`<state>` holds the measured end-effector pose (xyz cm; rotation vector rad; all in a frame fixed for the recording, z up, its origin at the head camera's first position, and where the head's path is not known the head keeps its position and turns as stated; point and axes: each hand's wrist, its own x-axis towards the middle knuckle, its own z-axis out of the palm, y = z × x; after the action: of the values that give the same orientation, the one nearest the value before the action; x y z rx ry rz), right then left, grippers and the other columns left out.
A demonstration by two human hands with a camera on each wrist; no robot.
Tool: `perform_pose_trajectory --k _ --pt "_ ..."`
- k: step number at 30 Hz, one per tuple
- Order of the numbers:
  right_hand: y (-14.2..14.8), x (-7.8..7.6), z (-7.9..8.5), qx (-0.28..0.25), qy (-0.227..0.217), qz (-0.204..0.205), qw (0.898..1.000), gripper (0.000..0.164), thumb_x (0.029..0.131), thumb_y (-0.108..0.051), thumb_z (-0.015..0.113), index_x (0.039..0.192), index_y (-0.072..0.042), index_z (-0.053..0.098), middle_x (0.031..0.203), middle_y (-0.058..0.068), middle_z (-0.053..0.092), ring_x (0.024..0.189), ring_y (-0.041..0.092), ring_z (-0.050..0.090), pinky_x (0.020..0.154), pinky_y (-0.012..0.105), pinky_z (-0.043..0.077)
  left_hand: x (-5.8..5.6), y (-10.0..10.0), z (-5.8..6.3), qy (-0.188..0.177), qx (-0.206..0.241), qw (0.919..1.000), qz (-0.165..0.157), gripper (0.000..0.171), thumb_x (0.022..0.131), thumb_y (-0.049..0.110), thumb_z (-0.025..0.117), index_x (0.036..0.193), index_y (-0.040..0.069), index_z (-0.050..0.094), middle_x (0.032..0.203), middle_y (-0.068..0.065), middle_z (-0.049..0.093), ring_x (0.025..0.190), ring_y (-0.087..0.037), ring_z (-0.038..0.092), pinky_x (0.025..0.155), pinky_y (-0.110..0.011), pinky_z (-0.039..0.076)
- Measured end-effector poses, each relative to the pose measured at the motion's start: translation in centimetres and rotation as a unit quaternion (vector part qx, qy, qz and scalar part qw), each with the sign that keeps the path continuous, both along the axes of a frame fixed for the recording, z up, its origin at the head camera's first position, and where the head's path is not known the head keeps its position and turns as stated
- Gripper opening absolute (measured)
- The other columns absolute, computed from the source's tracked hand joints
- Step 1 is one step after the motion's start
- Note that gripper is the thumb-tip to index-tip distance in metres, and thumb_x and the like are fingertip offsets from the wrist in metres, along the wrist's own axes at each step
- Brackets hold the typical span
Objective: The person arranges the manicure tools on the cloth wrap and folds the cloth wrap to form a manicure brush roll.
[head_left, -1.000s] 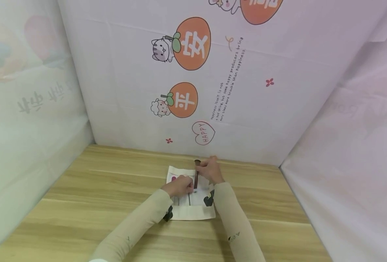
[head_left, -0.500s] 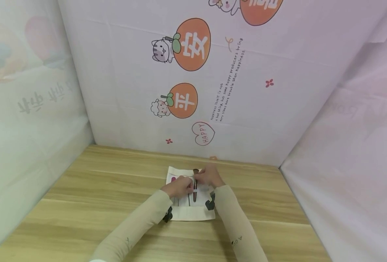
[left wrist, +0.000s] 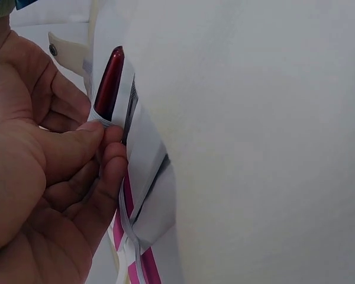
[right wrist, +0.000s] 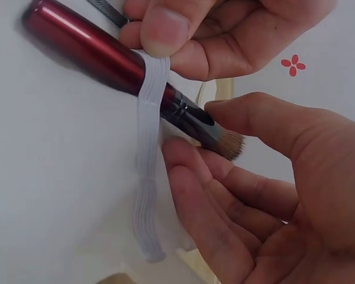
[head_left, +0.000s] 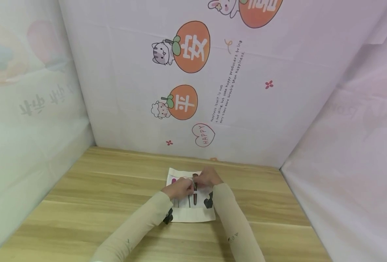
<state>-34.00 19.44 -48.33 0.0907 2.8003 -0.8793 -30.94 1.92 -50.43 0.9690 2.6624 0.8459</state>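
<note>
A makeup brush (right wrist: pixel 86 47) with a glossy dark red handle and brown bristles lies through a white elastic band (right wrist: pixel 151 130) on a pale cloth brush roll (head_left: pixel 193 215). My left hand (head_left: pixel 182 187) pinches the band's edge beside the handle, as the left wrist view also shows. At the bristle end, my right hand (head_left: pixel 210 177) holds the brush with thumb and fingers around its dark ferrule (right wrist: pixel 192 121). The handle's rounded tip (left wrist: pixel 115 56) sticks out past the band. Part of the roll is hidden under both hands.
Thin dark tools (head_left: pixel 189 201) lie in the roll left of the brush, with a pink item (head_left: pixel 174 180) near its upper left corner. The roll rests on a wood-grain table (head_left: pixel 115 203). Printed white cloth walls (head_left: pixel 131 109) enclose the back and sides.
The brush has slid through the elastic band toward the person, so more handle shows below it. My right hand moved down with it; my left hand stayed at the band.
</note>
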Motion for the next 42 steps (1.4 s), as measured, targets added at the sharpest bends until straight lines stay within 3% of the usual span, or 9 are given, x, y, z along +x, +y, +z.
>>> perform_pose_trajectory --k 5,10,17,22,29,36,42 --pt "-0.7 0.1 0.1 0.01 0.004 -0.029 1.0 0.037 0.086 -0.031 0.084 0.062 -0.011 0.064 0.065 0.002 0.066 0.065 0.018 0.057 0.057 0.031 0.043 0.3 0.0 0.2 0.013 0.008 0.9997 -0.017 0.024 0.098 0.001 0.062 0.076 0.01 0.059 0.069 0.008 0.052 0.062 -0.006 0.047 0.062 -0.021 0.04" --pt "-1.1 -0.1 -0.4 -0.001 0.04 -0.024 0.999 0.042 0.085 -0.022 0.085 0.054 -0.012 0.057 0.054 -0.002 0.056 0.055 0.013 0.048 0.052 0.027 0.036 0.4 0.0 0.2 0.016 0.007 0.9996 -0.022 0.026 0.097 0.0 0.061 0.074 0.011 0.058 0.068 0.009 0.05 0.062 -0.005 0.046 0.061 -0.019 0.039" --pt "-1.3 -0.4 -0.4 -0.023 0.093 0.001 0.995 0.05 0.087 -0.019 0.081 0.049 -0.015 0.049 0.047 -0.009 0.043 0.049 0.009 0.037 0.047 0.025 0.029 0.8 -0.1 0.7 0.002 -0.004 1.0 -0.004 0.016 0.102 0.004 0.063 0.086 0.009 0.063 0.081 0.001 0.064 0.07 -0.009 0.055 0.065 -0.022 0.047" --pt "-0.9 -0.5 -0.2 -0.017 0.085 0.012 0.996 0.051 0.087 -0.018 0.081 0.048 -0.015 0.048 0.047 -0.009 0.039 0.047 0.009 0.033 0.045 0.026 0.025 0.9 -0.2 1.2 -0.003 -0.008 0.9999 0.007 0.011 0.103 0.006 0.063 0.093 0.007 0.066 0.089 -0.003 0.068 0.075 -0.011 0.059 0.07 -0.025 0.051" --pt "-0.4 -0.1 -0.1 -0.022 0.049 0.029 0.998 0.029 0.086 -0.016 0.082 0.059 -0.01 0.074 0.053 -0.005 0.062 0.055 0.012 0.052 0.05 0.025 0.04 0.8 -0.2 1.2 -0.006 -0.011 0.9999 0.011 0.016 0.102 0.005 0.063 0.088 0.009 0.068 0.087 -0.002 0.069 0.074 -0.009 0.058 0.069 -0.024 0.05" --pt "-0.3 0.6 0.5 -0.026 0.028 0.036 0.999 0.024 0.086 -0.015 0.081 0.064 -0.005 0.076 0.056 0.002 0.068 0.051 0.011 0.05 0.048 0.023 0.036 0.8 -0.2 1.1 -0.008 -0.004 0.9999 0.009 0.014 0.102 0.003 0.062 0.089 0.006 0.069 0.086 -0.002 0.07 0.074 -0.009 0.058 0.07 -0.024 0.051" --pt "-0.3 1.3 0.8 -0.012 0.012 0.052 0.998 0.009 0.086 -0.014 0.081 0.079 -0.008 0.083 0.067 0.005 0.077 0.063 0.013 0.066 0.056 0.022 0.047 0.9 -0.2 1.0 -0.009 -0.003 0.9999 0.012 0.016 0.102 0.003 0.062 0.088 0.006 0.069 0.086 -0.002 0.069 0.075 -0.01 0.057 0.072 -0.026 0.051"
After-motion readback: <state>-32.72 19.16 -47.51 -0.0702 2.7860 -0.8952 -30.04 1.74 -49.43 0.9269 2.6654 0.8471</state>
